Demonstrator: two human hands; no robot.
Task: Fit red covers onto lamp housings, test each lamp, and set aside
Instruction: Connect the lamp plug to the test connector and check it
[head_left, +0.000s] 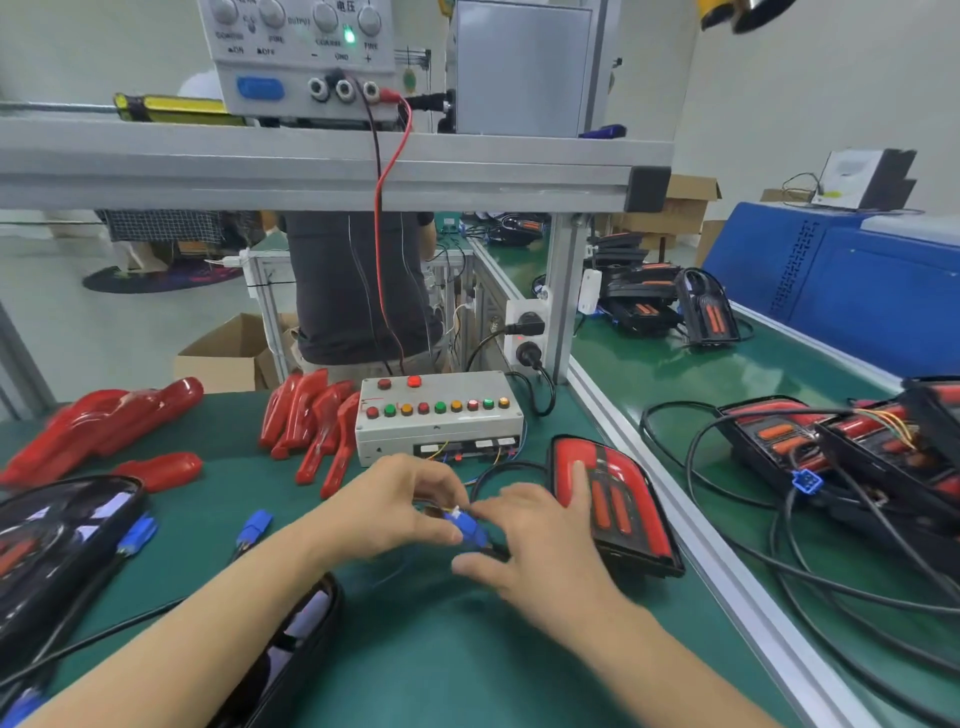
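A lamp with its red cover fitted (621, 506) lies on the green mat at centre right. Just left of it, my left hand (395, 506) and my right hand (530, 545) meet around a blue connector (467, 527) with thin wires; both pinch it between fingers and thumb. The grey test box (439, 415) with a row of coloured buttons stands right behind my hands. Loose red covers (317, 421) lie piled left of the box, and more red covers (98, 426) at the far left. Uncovered black lamp housings (57, 545) sit at the lower left.
Finished lamps with black cables (852, 447) crowd the conveyor on the right. A power supply (306, 57) sits on the shelf above, its red and black leads hanging down to the box. Spare blue plugs (254, 525) lie on the mat. A person stands behind the bench.
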